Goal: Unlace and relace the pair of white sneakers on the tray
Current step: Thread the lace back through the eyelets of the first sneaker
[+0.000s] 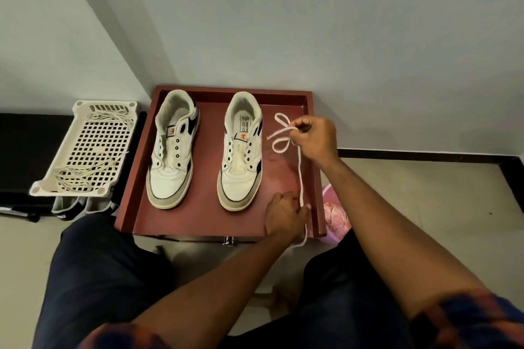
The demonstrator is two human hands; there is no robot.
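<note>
Two white sneakers with dark side marks stand toes toward me on a dark red tray (198,221). The left sneaker (173,150) and the right sneaker (242,150) both show bare eyelets with no lace in them. My right hand (313,137) pinches a white lace (300,176) at the tray's right side, with loops hanging from the fingers. The lace runs down toward me to my left hand (285,214), which holds it near the tray's front right corner. Its end dangles over the front edge.
A white perforated basket (85,150) with thin cords in it sits left of the tray on a dark bench. A pink tub (336,215) stands at the tray's right. My knees flank the tray's front. A wall rises behind.
</note>
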